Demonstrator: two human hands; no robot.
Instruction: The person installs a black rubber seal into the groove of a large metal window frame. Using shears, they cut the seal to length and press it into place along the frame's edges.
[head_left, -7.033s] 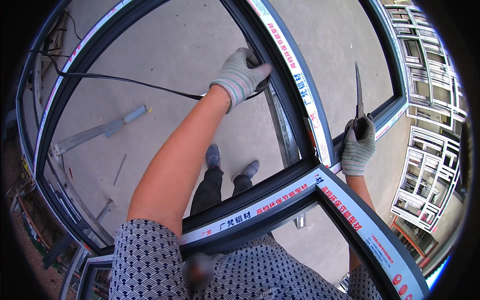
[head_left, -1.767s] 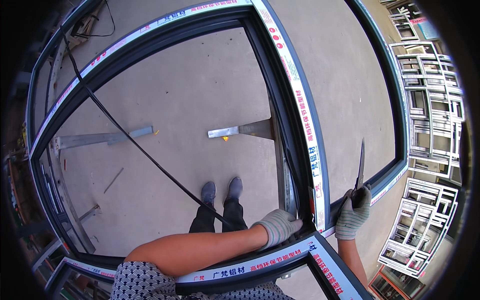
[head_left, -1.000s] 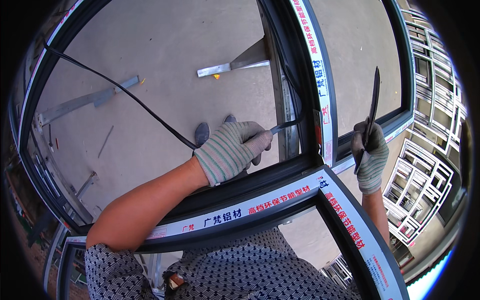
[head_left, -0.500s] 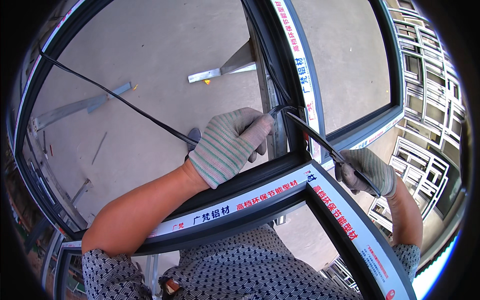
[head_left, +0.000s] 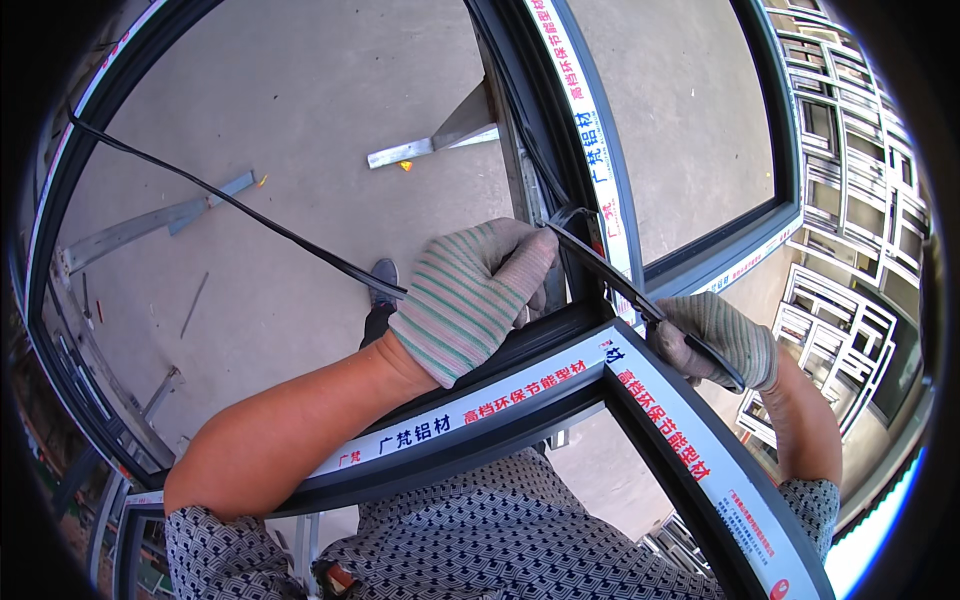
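Observation:
My left hand (head_left: 470, 290), in a grey glove with green stripes, is closed with thumb and fingers pinched on a black rubber sealing strip (head_left: 270, 217). The strip stretches from the far left of the frame to the hand; a short curved end shows past the fingertips, by the inner corner of a dark window frame (head_left: 530, 405). My right hand (head_left: 712, 340), gloved alike, is closed round long dark scissors (head_left: 605, 272). Their slim blades reach left to the strip's end beside my left thumb; whether they touch it I cannot tell. The fingers partly hide the handles.
Printed white protective film (head_left: 572, 85) covers the frame's bars. Beneath lie metal support legs (head_left: 150, 222) and a grey concrete floor (head_left: 320, 90). Pale metal frames (head_left: 815, 345) are stacked at the right. My shoe (head_left: 384, 275) shows below the strip.
The scissors have shifted left, their tips now at my left thumb. My left hand has moved slightly right and down, still gripping the strip. The whole view has shifted a little.

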